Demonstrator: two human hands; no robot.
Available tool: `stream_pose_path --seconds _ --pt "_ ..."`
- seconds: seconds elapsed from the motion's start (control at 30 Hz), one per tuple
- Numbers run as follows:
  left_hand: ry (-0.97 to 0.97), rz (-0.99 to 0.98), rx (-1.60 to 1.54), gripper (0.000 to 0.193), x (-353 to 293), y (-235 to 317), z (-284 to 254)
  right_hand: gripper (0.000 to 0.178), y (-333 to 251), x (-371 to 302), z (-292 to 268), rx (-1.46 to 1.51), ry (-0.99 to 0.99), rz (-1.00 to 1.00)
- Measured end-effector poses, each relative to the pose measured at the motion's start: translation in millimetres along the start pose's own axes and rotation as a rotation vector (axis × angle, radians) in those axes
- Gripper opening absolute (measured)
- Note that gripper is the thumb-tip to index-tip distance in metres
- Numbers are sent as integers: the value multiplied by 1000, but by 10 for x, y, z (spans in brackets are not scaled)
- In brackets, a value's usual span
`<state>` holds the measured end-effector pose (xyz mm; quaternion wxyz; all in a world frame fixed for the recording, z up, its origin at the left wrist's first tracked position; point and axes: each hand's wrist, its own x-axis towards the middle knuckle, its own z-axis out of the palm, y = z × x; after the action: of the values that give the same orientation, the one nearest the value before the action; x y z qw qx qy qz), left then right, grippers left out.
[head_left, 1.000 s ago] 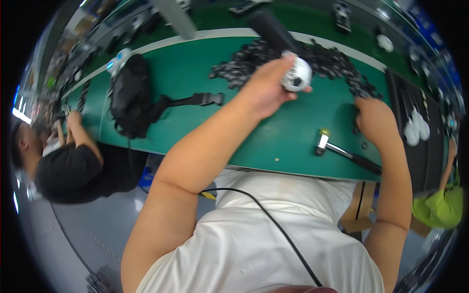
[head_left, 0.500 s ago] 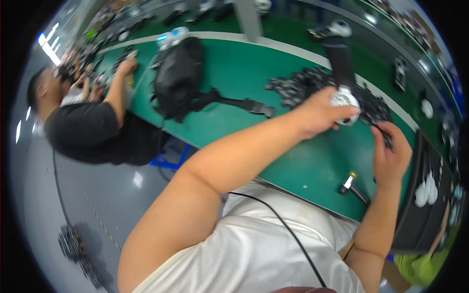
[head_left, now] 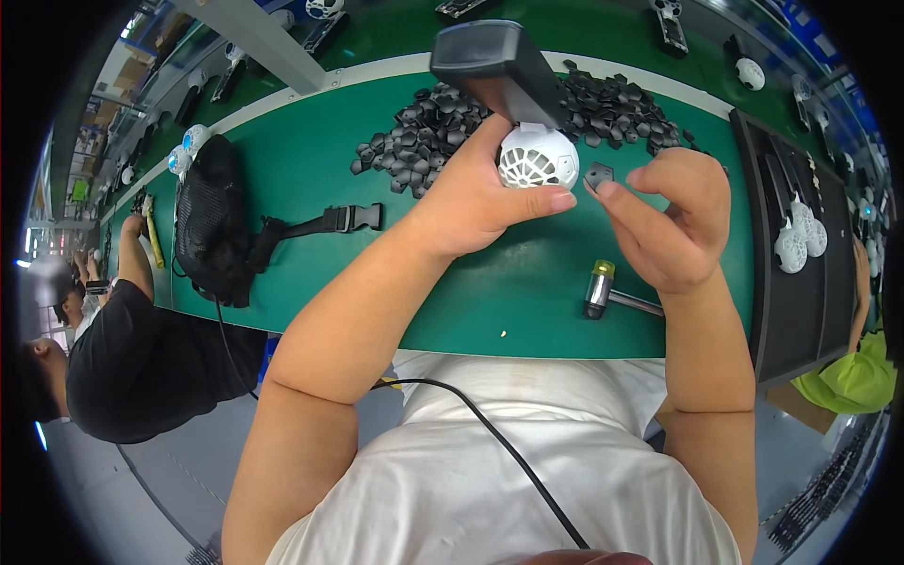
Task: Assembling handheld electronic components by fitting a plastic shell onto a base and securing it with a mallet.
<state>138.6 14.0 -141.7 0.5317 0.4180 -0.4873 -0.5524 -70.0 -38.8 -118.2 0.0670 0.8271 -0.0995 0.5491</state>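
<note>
My left hand [head_left: 480, 193] grips a device [head_left: 539, 158] with a white, lattice-cut round head and a thick black body that points away from me. Its thumb lies across the near side of the white head. Just to the right, my right hand [head_left: 673, 217] pinches a small dark flat angular piece [head_left: 599, 175] between thumb and forefinger, apart from the device. Behind both hands lie heaps of similar black pieces [head_left: 414, 141] on the green table [head_left: 452, 311]. A small mallet [head_left: 603, 292] with a yellow-green tip rests near my right wrist.
At the left sit a black mesh bag [head_left: 212, 217] and its buckled strap [head_left: 348, 218]. A dark divided tray [head_left: 767, 320] holding white-headed devices [head_left: 800, 235] stands at the right edge. A co-worker in black [head_left: 155, 363] sits on the left. A black cable [head_left: 490, 428] crosses my shirt.
My view has swung to the right and levelled. My right hand has come from over the black pieces to beside the white head, with one piece in its fingertips. The left hand still holds the device.
</note>
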Motion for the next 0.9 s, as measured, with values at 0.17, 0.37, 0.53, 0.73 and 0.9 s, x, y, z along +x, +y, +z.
stream_pose_path --seconds 0.17,0.37,0.53,0.73,0.9 --pt "3 46 3 65 -13 -47 -44 14 -5 57 17 48 -44 -26" --pt "14 24 -22 67 -51 -17 -16 22 -68 -34 73 317 -187 473" --pt "45 23 -36 68 -65 -1 16 10 -121 -7 94 496 -152 706" --pt "54 68 -3 66 -75 19 44 5 -188 70 89 662 -209 1105" --pt "65 60 19 63 -107 11 45 6 -242 87 115 590 -267 1099"
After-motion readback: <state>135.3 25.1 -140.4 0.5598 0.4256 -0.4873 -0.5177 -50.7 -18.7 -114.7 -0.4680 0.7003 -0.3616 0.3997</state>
